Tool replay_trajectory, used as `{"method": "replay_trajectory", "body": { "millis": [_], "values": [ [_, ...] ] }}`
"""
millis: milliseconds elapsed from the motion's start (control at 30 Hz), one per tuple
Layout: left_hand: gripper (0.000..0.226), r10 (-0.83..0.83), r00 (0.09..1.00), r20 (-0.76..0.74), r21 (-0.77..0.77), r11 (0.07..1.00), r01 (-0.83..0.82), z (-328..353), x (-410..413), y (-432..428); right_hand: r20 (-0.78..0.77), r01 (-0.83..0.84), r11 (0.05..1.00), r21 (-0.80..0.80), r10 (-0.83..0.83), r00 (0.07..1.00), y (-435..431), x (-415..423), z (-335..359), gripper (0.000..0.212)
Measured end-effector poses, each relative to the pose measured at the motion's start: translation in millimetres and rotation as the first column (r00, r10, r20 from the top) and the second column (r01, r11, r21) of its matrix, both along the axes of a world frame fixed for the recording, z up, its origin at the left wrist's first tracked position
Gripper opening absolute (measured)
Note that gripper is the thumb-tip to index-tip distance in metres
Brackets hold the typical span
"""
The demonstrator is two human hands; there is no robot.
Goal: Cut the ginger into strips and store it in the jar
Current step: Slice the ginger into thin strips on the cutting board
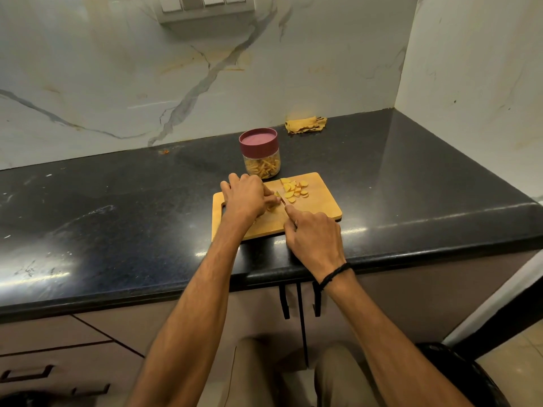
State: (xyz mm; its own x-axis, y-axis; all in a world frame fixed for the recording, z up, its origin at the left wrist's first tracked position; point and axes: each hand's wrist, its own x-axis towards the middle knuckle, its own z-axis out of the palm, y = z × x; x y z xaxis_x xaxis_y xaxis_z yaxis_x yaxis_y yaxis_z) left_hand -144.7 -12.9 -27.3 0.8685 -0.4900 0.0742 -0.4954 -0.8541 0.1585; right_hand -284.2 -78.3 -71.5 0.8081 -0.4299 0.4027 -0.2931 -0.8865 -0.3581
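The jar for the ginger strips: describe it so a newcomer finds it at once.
On the black countertop lies a wooden cutting board. Just behind its far edge, toward the marble wall, stands the jar. It is the only container there: short, clear-walled, maroon lid on, yellow strips inside, unlike the crumpled yellow cloth farther back.

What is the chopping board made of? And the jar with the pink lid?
The chopping board looks like pale wood or bamboo: tan, matte. The jar is see-through, so glass or clear plastic; can't tell which. Its lid is smooth, dull maroon, probably plastic.
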Motion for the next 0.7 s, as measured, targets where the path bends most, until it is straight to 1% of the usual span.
{"method": "replay_trajectory", "body": {
  "millis": [100,200,300,400,533,700],
  "values": [
    [0.041,0.002,1.000,-0.028,-0.026,1.000,-0.003,-1,2,2,0.072,0.005,1.000,-0.012,-0.004,0.997,1,-12,-6,0.030],
    [0.041,0.007,1.000,-0.016,-0.041,0.999,-0.008,-2,1,4,0.106,0.006,1.000,-0.009,-0.005,0.994,2,-20,-9,0.026],
    [0.041,0.002,1.000,-0.004,-0.048,0.999,-0.003,-4,1,8,0.149,0.005,0.999,0.034,-0.010,0.989,2,-21,-10,0.026],
    [0.041,-0.001,1.000,-0.024,-0.074,0.997,-0.001,-5,2,13,0.194,0.009,0.996,0.088,-0.026,0.981,2,-21,-10,0.028],
    [0.041,-0.009,0.999,-0.035,-0.088,0.996,0.006,-7,4,16,0.200,0.000,0.992,0.127,-0.025,0.979,2,-18,-8,0.033],
    [0.041,-0.011,0.998,-0.058,-0.109,0.994,0.004,-7,4,16,0.151,-0.011,0.987,0.159,-0.014,0.988,5,-12,-2,0.039]
  ]
}}
